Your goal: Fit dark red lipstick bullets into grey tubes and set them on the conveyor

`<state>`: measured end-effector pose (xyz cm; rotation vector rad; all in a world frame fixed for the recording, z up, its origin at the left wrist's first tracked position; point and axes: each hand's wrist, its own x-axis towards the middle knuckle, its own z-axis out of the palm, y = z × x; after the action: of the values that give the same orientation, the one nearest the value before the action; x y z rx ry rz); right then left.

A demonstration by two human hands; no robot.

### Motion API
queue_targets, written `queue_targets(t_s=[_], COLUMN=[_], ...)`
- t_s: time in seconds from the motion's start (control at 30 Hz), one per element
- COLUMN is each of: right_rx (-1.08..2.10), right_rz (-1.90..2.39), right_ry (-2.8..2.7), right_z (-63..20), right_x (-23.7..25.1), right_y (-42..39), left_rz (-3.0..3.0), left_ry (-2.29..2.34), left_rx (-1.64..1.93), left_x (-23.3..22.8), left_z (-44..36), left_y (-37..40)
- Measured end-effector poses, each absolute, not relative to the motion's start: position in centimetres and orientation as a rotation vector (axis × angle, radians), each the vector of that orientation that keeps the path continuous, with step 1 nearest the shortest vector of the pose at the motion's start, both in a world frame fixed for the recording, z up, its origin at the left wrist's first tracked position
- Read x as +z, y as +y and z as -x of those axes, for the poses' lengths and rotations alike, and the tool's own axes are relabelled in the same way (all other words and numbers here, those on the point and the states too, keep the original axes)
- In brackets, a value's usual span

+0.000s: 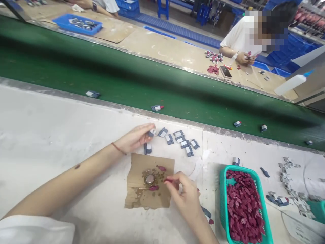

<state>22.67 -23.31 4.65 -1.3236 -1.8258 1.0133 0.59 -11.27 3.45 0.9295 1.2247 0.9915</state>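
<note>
My left hand [137,137] is closed on a small grey-and-white plastic part [151,131] near the belt's edge. Beside it lie several similar grey-and-white parts [184,143] on the white table. Between finger and thumb, my right hand [183,191] pinches a small dark red plastic piece [168,180] above the right side of a cardboard sheet [137,169]. On that cardboard sit a small round dish [149,179], a thin stick [139,188] and two more dark red pieces, one of them [153,188] at the stick's end. Wet brown spots surround the dish.
A teal basket [222,203] full of dark red pieces stands at the right, with loose grey pieces [286,176] beyond it. A green conveyor belt [122,78] carries several parts. Across it, a person [243,37] works near a white bottle [290,84]; a blue tray [76,30] sits far left.
</note>
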Motion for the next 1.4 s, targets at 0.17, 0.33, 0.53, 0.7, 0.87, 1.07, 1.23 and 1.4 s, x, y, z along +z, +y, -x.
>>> queue_targets(t_s=[0.17,0.33,0.53,0.7,0.87,1.07,1.23,1.4], right_rx=[0.700,0.473,0.393,0.734,0.999,1.138,1.346,1.342], right_rz=[0.979,0.922,0.976,0.965,1.078,1.152,1.217,1.176], right_ry=[-2.287,-2.494,-2.556,-2.325,-2.089,-1.937,-1.410,-1.344], right_z=[-19.4,-18.5,-17.9,-18.8,-20.1,-20.1,-19.3,-18.5], right_x=[2.1,1.1,1.0,1.5,1.9,1.8,2.0,1.9], right_y=[-22.8,-22.8,-23.0,-22.3,-21.7,-21.8,-22.2,-22.7], left_rz=[-0.662,-0.784,-0.821,-0.814,-0.801,-0.824,-0.807,-0.793], left_ry=[1.209,1.277,1.256,1.241,1.238,1.308,1.275,1.244], left_rx=[0.843,0.800,0.707,0.761,0.814,0.859,0.867,0.906], left_x=[3.8,4.1,3.3,2.7,2.3,2.1,2.0,2.0], left_z=[1.1,2.0,1.6,1.2,1.2,0.8,0.0,-0.4], left_y=[-17.3,-20.6,-22.2,-22.4,-22.3,-22.8,-23.7,-24.2])
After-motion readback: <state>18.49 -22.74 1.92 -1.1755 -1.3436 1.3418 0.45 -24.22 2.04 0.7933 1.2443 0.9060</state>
